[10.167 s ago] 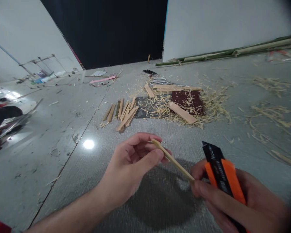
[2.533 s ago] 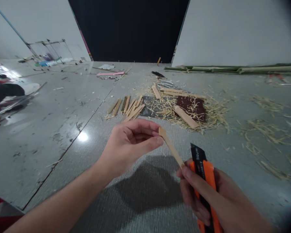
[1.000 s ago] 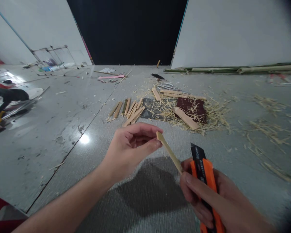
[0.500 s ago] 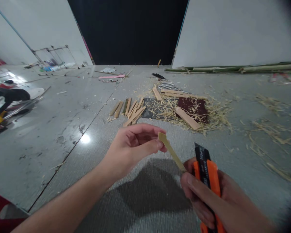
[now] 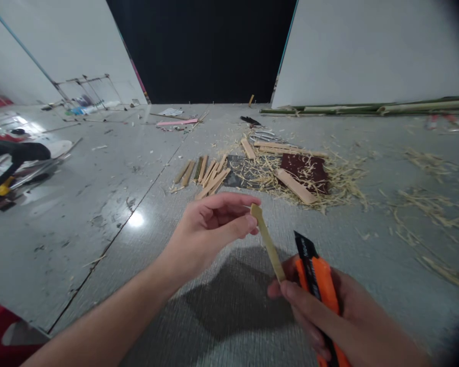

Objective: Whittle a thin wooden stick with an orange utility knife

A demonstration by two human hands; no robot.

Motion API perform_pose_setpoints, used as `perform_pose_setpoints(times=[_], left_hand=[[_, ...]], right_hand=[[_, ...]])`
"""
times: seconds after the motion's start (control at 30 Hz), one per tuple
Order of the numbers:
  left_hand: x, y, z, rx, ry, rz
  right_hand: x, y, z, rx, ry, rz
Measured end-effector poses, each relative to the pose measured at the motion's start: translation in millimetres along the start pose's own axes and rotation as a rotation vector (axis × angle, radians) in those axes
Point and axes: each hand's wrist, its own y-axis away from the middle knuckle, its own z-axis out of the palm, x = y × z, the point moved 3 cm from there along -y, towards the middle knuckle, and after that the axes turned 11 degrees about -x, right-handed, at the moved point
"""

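A thin bamboo strip (image 5: 270,245) slants between my two hands above the floor. The thumb and fingers of my left hand (image 5: 210,232) pinch its upper, notched end. At its lower end are the thumb and fingertip of my right hand (image 5: 321,311), which also grips an orange and black utility knife (image 5: 324,285) against the palm. The knife's dark blade points up and to the left, apart from the strip. My right palm and part of the knife handle are hidden by the fingers.
Beyond my hands, cut bamboo pieces (image 5: 211,176) lie beside curled shavings (image 5: 344,178) and a dark red sheet (image 5: 305,171). Long bamboo poles (image 5: 367,108) rest along the right wall. Black and yellow equipment (image 5: 15,158) stands at left, with a red object (image 5: 3,331) near lower left.
My right hand has shifted left with the knife, and the knife leans further left. The strip stands steeper, its lower end moved left and down. My left hand has barely moved.
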Motion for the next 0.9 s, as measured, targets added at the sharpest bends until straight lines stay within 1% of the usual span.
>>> perform_pose_setpoints(times=[0.1, 0.3, 0.47, 0.7, 0.8, 0.9], left_hand=[[-1, -1, -1.3, 0.020, -0.019, -0.006], [-2, -1, -0.9, 0.018, 0.000, -0.018], [-2, -1, 0.1, 0.022, -0.006, -0.022], [-1, 0, 0.7, 0.020, -0.008, -0.027], [-2, 1, 0.7, 0.024, -0.006, -0.035], [-1, 1, 0.3, 0.020, -0.050, -0.023]], right_hand=[[6, -2, -1, 0.025, 0.028, 0.017], [13, -6, -2, 0.040, 0.087, 0.034], [11, -5, -2, 0.055, 0.124, 0.048], [5, -4, -1, 0.008, 0.174, 0.058], [6, -5, -1, 0.024, 0.161, 0.041], [10, -7, -1, 0.028, 0.170, 0.038]])
